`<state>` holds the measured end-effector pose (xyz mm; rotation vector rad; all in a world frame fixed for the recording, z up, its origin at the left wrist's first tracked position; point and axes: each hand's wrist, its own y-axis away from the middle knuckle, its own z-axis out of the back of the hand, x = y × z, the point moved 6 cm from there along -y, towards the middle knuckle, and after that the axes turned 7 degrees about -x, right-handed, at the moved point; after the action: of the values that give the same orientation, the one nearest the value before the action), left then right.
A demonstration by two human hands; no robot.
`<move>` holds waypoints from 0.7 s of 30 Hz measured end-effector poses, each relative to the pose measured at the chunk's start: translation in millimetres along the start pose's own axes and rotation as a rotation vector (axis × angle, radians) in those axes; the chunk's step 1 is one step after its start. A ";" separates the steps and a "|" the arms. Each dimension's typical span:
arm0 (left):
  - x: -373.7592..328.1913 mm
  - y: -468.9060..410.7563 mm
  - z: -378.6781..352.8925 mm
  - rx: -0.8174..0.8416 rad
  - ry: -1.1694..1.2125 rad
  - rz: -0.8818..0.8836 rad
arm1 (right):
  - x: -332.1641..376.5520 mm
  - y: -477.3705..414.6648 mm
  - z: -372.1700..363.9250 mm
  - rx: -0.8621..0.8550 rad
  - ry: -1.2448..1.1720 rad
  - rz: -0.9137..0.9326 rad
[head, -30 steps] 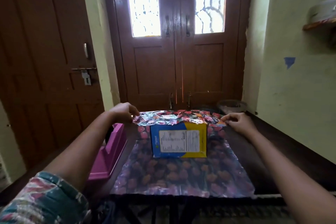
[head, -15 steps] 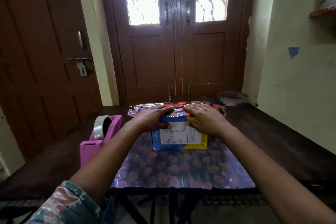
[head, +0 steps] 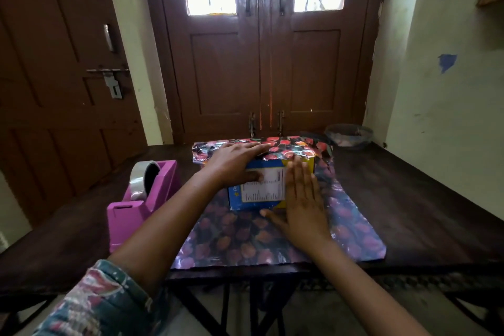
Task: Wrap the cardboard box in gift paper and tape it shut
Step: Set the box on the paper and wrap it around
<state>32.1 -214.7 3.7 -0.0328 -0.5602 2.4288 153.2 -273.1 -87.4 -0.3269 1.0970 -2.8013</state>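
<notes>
- Dark wooden table (head: 409, 199) in front of brown double doors (head: 261, 63) with two lit glass panes; pale green walls on both sides
- Gift paper (head: 245, 240) lies flat under both your hands, floral print, near edge at the table's front edge; far end is folded up and over the top of the cardboard box (head: 261, 191)
- Box sits on the paper between your hands; blue and yellow, white printed label facing you; near face uncovered
- Your left hand (head: 234, 163): fingers spread, palm down on the box top, pressing the folded paper flap; thumb hangs over the label
- Your right hand (head: 302, 199): flat, fingers straight and together, laid against the right part of the box's near face; heel of the palm over the flat paper; slight motion blur on it
- Neither hand pinches anything
- Pink tape dispenser (head: 141, 199) outboard of your left forearm, on the table, just off the paper's left edge; clear tape roll seated in it
- Round bowl (head: 349, 135) beyond your right hand, at the table's far edge
</notes>
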 end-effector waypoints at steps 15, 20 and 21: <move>13.6 -17.1 -2.9 0.037 0.013 -0.049 | -10.9 10.6 -17.8 0.087 0.000 -0.010; 10.1 -6.4 -11.1 0.015 -0.002 -0.058 | -9.6 11.5 -16.5 0.172 0.017 -0.031; 10.4 -4.5 -11.7 0.007 -0.003 -0.046 | -8.4 10.8 -12.4 0.126 0.048 -0.026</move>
<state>28.3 -200.8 -3.9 -0.0136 -0.5478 2.3863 158.7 -271.3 -104.9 -0.2645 0.9259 -2.8987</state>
